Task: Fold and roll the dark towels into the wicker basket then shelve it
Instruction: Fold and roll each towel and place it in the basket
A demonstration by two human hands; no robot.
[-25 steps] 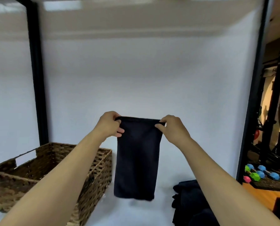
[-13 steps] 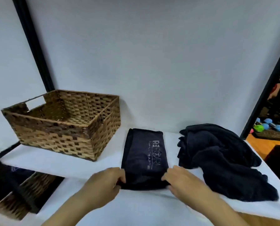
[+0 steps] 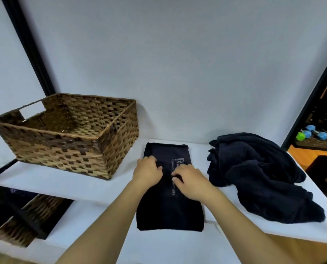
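Both hands, left hand [image 3: 148,169] and right hand [image 3: 190,181], pinch the folded towel [image 3: 169,210] mid-length, fingers curled into the cloth. Wicker basket [image 3: 67,149] left, towel heap [image 3: 259,174] right, white table [image 3: 94,185] bare between.

Only one view, no second one to share with. Head camera, high up, looks forward and down at white table [image 3: 94,187]. Close in: both arms reach out from near bottom edge. Wide lens bends edges. Basket [image 3: 67,134] far left, wall straight ahead, doorway far right.
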